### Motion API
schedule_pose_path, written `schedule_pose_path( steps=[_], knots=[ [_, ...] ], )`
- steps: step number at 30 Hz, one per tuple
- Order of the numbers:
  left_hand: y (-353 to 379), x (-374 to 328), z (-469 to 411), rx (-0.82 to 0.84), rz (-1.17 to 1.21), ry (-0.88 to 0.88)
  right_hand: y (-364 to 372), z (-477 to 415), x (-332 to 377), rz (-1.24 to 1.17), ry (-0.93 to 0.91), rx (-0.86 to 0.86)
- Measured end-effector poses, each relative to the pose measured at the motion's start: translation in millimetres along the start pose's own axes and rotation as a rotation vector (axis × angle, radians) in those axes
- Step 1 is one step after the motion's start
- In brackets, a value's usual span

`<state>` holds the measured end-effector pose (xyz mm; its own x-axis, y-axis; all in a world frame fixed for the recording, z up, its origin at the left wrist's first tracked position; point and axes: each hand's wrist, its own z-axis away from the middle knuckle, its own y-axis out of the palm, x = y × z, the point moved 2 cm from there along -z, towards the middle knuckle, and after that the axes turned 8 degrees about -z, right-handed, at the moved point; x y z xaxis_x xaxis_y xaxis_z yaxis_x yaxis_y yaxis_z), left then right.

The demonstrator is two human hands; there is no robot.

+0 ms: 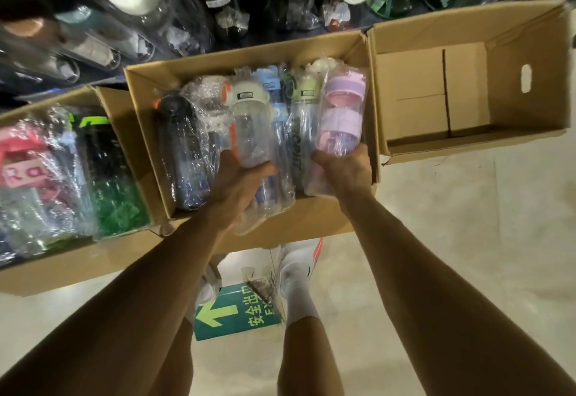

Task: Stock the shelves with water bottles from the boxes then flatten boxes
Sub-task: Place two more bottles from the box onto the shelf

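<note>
An open cardboard box [146,105] in the middle of the floor holds several water bottles wrapped in clear plastic. My left hand [237,183] grips the bottom of a clear bottle with a white lid [249,121]. My right hand [343,171] grips the bottom of a pink and lilac bottle [341,115] at the box's right side. A dark bottle [184,152] lies at the box's left side. The shelf [187,15] above the boxes holds several wrapped bottles.
To the left stands another open box [103,258] with wrapped bottles, red, black and green. At the right an empty box [467,143] stands open. My feet in white shoes [296,267] stand on a pale floor by a green exit arrow sign [227,311].
</note>
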<state>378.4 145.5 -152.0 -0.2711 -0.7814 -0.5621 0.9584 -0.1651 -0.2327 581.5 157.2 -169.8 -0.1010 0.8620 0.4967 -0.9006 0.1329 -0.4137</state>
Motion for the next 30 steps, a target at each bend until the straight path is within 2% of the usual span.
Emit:
schedule_pose_path(
  steps=[3,6,9,14,16,21,25,30],
  knots=[
    [-13,-19,32,-0.006,-0.012,-0.044,-18,43,9,-0.064,-0.039,0.083],
    [-27,-49,70,0.024,0.025,0.054,-46,88,30,-0.171,-0.138,0.22],
    [-45,-101,128,0.07,0.051,0.189,-86,139,74,-0.24,-0.267,0.268],
    [-70,-180,214,0.097,0.181,0.371,-143,211,153,-0.293,-0.32,0.235],
    [-81,-213,249,0.081,0.181,0.39,-168,245,188,-0.3,-0.383,0.236],
    [-105,-296,339,0.028,0.122,0.496,-227,336,264,-0.315,-0.577,0.184],
    [-119,-366,422,-0.045,-0.025,0.618,-270,410,316,-0.323,-0.723,0.165],
    [-141,-436,514,-0.123,-0.113,0.836,-313,489,368,-0.329,-0.921,0.117]
  ],
)
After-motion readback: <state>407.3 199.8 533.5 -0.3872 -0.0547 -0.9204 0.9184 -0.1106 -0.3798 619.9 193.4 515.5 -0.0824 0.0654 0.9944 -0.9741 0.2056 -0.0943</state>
